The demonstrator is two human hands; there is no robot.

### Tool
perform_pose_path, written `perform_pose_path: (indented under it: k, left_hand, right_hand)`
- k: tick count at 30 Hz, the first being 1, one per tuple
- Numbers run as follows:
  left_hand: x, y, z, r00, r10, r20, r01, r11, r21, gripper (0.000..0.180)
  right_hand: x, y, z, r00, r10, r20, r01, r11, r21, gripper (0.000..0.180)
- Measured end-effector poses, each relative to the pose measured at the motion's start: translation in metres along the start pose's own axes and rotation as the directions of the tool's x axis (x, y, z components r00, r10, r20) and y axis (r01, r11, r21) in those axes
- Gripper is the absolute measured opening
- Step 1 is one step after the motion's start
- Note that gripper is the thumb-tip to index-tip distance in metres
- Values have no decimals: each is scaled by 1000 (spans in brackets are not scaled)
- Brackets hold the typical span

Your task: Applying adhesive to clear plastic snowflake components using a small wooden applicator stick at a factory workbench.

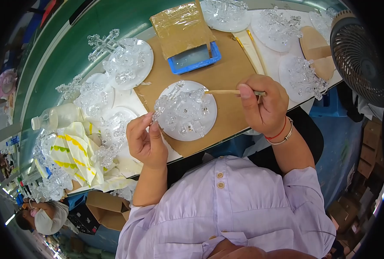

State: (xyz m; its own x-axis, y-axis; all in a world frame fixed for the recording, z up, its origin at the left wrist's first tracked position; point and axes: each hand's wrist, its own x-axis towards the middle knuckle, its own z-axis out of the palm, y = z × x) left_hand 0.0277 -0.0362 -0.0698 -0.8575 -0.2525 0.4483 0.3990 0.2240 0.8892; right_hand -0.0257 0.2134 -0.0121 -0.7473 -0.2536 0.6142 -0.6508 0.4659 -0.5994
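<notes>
On a sheet of brown cardboard (239,60) before me lies a white round plate (207,116) covered with a clear plastic ornament (185,105) of knobbly branches. My left hand (148,140) pinches the ornament's clear branch at the plate's left side between thumb and fingertips. In my right hand (265,103) a thin wooden stick (224,92) is gripped, its greyish end showing behind the fingers. The stick's other end points left and meets the ornament's upper right edge. Whether it touches the plastic or only overlaps it, I cannot tell.
Beyond the plate stands a blue tray (196,64) under a tape-wrapped cardboard box (181,28). Several similar clear ornaments on white plates, such as one plate (146,64), surround the cardboard. A plastic bottle (56,118) and crumpled patterned sheet (77,153) lie left; a black fan (360,60) stands right.
</notes>
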Motion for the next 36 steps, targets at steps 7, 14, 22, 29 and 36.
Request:
perform_pose_path:
  k: [7, 14, 22, 29, 36]
  left_hand:
    - [0, -2, 1, 1000, 11, -7, -11, 1000, -16, 19]
    - [0, -1, 0, 1000, 25, -18, -25, 1000, 17, 20]
    - [0, -4, 3, 999, 39, -36, -38, 999, 34, 20]
    - [1, 0, 7, 998, 9, -61, -10, 1000, -16, 18]
    - [5, 9, 11, 998, 1, -64, 0, 1000, 15, 27]
  right_hand:
    - [-1, 6, 2, 996, -85, 10, 85, 996, 19, 7]
    - [-15, 0, -10, 999, -30, 24, 30, 999, 11, 6]
    - [-22, 4, -11, 999, -46, -29, 47, 999, 21, 6]
    - [-32, 4, -16, 997, 27, -65, -20, 995, 99, 5]
    - [-43, 0, -23, 1000, -4, -2, 4, 994, 107, 4]
